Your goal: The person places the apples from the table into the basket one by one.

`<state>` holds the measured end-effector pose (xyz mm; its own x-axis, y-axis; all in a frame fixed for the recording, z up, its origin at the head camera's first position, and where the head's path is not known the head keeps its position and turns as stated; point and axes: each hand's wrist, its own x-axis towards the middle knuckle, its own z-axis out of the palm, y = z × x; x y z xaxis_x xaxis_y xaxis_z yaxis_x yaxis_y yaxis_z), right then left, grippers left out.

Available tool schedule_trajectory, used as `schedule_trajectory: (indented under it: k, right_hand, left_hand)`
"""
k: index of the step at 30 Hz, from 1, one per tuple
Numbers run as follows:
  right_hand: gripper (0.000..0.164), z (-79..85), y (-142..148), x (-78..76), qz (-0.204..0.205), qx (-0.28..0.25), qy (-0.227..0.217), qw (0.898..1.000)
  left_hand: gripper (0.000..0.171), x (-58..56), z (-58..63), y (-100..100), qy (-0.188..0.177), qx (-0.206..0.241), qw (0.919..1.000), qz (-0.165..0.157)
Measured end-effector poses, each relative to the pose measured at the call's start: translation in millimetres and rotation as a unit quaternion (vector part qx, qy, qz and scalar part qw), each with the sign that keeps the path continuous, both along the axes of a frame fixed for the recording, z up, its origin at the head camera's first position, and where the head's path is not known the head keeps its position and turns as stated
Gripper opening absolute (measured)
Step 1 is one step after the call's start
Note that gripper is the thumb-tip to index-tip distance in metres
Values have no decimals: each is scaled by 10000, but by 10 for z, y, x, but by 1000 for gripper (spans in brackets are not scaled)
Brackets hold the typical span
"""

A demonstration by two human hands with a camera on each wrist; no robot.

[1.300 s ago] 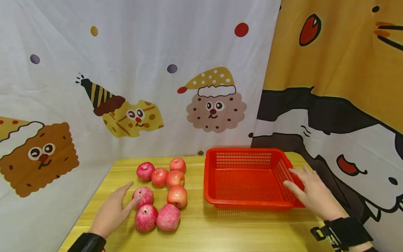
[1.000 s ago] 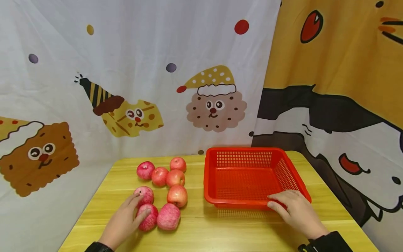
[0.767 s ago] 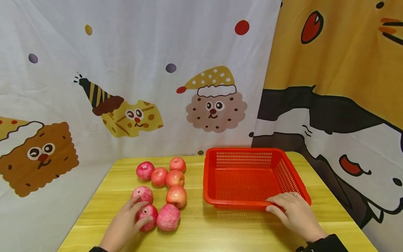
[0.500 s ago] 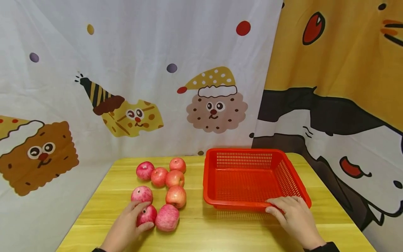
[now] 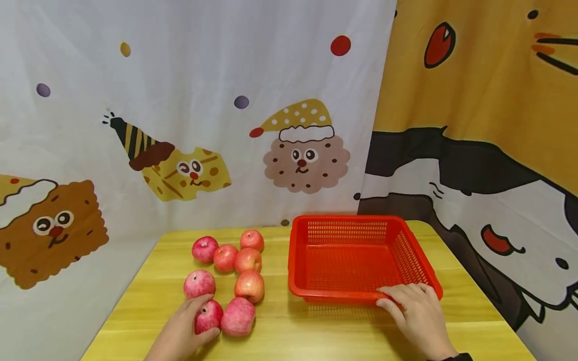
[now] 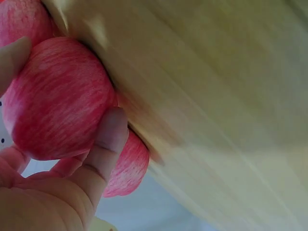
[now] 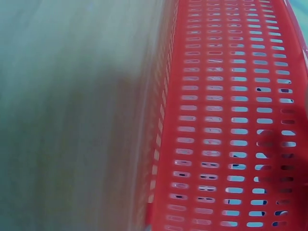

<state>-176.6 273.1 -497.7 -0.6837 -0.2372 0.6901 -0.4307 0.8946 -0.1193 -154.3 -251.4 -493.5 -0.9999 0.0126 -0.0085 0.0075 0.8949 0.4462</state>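
My left hand curls round a red apple at the near left of the group. In the left wrist view, thumb and fingers press on opposite sides of this apple, which sits at the table surface. A pinkish apple lies right beside it and another just behind. My right hand grips the near rim of a red plastic basket, thumb outside and fingers over the edge. Only the basket's slotted wall fills the right wrist view; most of that hand is out of it.
Several more apples form a loose row behind, towards the far edge of the wooden table. Nothing lies inside the basket. A white cartoon-printed curtain hangs behind the table, with a yellow and black one at the right.
My left hand has come down from beside the apples onto the near-left one and closed round it. My right hand has moved from the basket's right side to its near rim.
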Motion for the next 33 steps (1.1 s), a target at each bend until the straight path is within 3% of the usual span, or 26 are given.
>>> schedule_trajectory:
  k: [7, 12, 15, 17, 19, 22, 28, 33]
  right_hand:
    - [30, -21, -37, 1, 33, 35, 8, 10000]
    - [28, -38, -41, 27, -9, 27, -7, 10000]
    - [27, -44, -28, 18, 19, -1, 12, 10000]
    - [28, -46, -13, 8, 36, -20, 31, 10000]
    - [28, -51, 3, 1, 35, -41, 53, 10000]
    - [29, -69, 21, -4, -2, -54, 107, 9999]
    - [29, -96, 19, -3, -67, -98, 142, 9998]
    - [28, -95, 14, -1, -52, -164, 310, 9994]
  left_hand:
    - [89, 122, -61, -51, -64, 452, 9984, 325]
    - [90, 179, -9, -72, -38, 601, 9968, 535]
    - [87, 179, 83, -21, 654, 632, 9936, 662]
    - [84, 153, 157, 65, 1445, 592, 9854, 682]
    - [80, 105, 239, 195, 2161, 649, 9727, 547]
    - [78, 8, 371, 452, 2669, 808, 9603, 70]
    - [77, -225, 617, 1075, 2249, 1247, 9615, -969]
    - [74, -435, 651, 1527, 2024, 1224, 9580, -1620]
